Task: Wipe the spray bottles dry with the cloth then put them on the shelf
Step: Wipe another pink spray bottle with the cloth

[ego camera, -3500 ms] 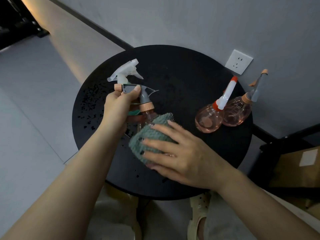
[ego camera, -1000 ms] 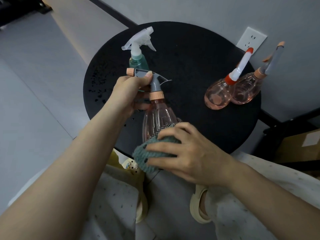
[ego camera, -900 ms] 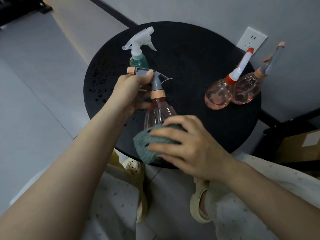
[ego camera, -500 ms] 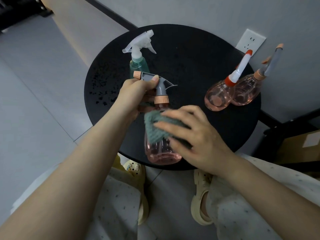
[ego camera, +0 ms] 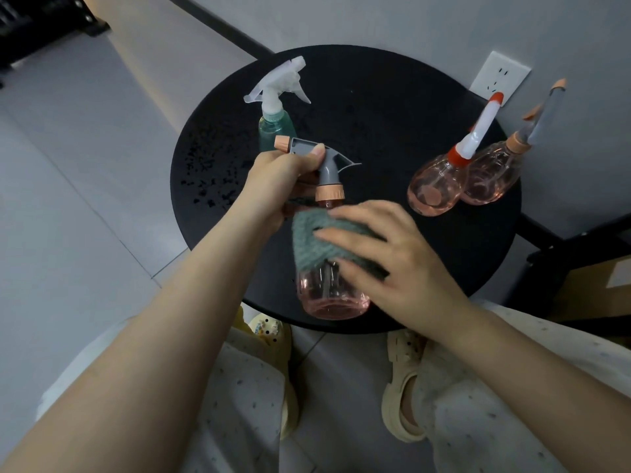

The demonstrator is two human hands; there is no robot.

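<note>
Pink spray bottle (ego camera: 329, 295) being held above the near edge of the round black table (ego camera: 375, 131), its grey trigger head being gripped by the left hand (ego camera: 273, 186), green cloth (ego camera: 317, 244) being pressed around its shoulder by the curled right hand (ego camera: 392, 261), three other bottles standing on the table

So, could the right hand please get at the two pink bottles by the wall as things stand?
Probably not yet: the right hand presses the cloth on the held bottle. The table towards the pink bottles looks bare.
</note>
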